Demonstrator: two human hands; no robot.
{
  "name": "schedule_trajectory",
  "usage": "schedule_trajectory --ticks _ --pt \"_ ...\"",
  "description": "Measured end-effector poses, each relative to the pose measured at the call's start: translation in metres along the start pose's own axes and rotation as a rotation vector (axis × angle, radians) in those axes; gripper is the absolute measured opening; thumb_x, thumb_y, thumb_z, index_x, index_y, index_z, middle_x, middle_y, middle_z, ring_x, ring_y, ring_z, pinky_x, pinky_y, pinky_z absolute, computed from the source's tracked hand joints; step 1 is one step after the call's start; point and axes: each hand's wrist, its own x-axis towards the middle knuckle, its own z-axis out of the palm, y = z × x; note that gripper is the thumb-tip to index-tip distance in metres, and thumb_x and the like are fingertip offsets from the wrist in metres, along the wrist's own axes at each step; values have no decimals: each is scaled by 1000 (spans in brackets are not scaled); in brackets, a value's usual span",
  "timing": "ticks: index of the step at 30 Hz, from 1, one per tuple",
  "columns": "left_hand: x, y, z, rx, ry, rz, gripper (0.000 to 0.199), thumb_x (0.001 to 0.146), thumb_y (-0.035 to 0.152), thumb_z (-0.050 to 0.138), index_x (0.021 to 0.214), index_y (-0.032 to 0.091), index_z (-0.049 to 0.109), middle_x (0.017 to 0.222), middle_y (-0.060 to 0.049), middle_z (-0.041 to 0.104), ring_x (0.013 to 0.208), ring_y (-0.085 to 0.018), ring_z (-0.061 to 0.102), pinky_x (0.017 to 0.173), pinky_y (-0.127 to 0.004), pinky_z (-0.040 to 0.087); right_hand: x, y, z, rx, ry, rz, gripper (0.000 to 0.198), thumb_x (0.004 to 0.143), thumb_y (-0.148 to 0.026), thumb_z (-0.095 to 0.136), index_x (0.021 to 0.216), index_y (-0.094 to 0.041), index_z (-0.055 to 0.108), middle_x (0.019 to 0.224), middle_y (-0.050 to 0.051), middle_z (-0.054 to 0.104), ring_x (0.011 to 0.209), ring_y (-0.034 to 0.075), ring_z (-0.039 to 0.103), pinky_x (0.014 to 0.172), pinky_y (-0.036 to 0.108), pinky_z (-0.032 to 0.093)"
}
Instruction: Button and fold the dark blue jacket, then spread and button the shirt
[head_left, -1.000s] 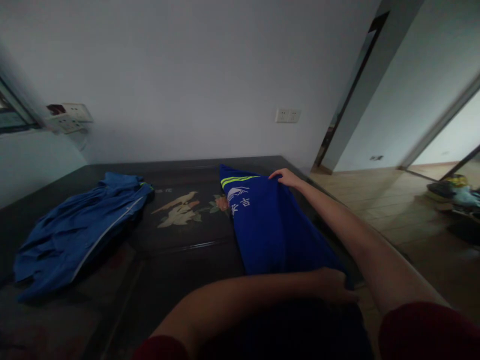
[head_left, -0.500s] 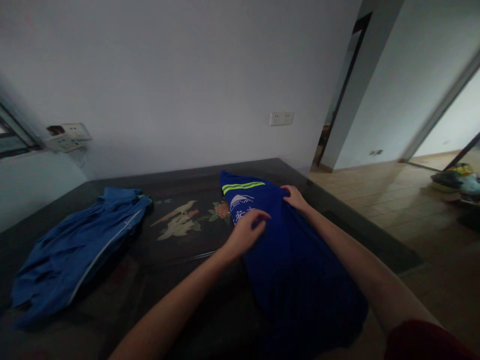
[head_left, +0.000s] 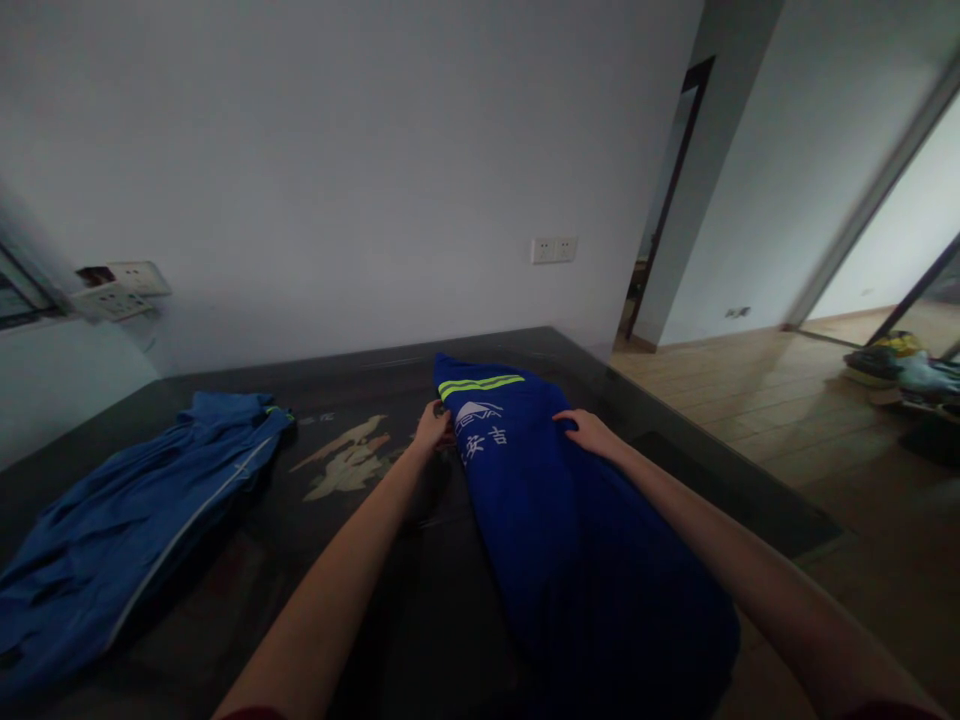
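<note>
A bright blue work jacket (head_left: 517,490) with white lettering and a yellow-green stripe lies folded lengthwise on a dark table (head_left: 375,370), its near end in deep shadow. At its left edge, beside the lettering, is my left hand (head_left: 433,430), fingers closed on the cloth and partly hidden. My right hand (head_left: 592,434) has its bent fingers and thumb on the jacket's right edge, gripping the fabric there. Farther left lies a second, duller blue garment (head_left: 165,490) with a thin pale piping line, touched by neither hand.
Bird and flower artwork (head_left: 349,465) shows on the tabletop between the garments. A white wall (head_left: 337,180) with a double socket (head_left: 553,250) stands behind the table. At the right are a wooden floor (head_left: 720,385) and a pile of bags (head_left: 900,365).
My left hand has moved left from above the jacket to its left edge and closed there. My right hand stays on the right edge, slightly lower in view.
</note>
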Motion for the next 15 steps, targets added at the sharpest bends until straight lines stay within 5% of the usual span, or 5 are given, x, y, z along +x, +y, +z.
schedule_trajectory --ticks 4,9,15 --pt "4 0 5 -29 -16 -13 54 89 37 48 139 27 29 99 -9 61 66 -15 62 57 -27 52 4 -9 5 -2 27 5 48 72 -4 50 116 -18 64 123 10 60 113 22 56 98 30 40" --pt "17 -10 7 75 138 140 64 78 22 65 135 22 38 110 -9 62 90 -18 63 77 -28 51 5 -18 3 41 47 20 49 71 -4 50 113 -21 66 121 7 61 112 21 56 98 30 40" --pt "53 -28 -47 295 282 211 58 73 13 66 128 20 49 114 -8 63 97 -19 62 87 -28 47 25 -57 5 97 53 -71 46 72 -4 50 113 -19 65 118 8 61 110 20 56 98 29 39"
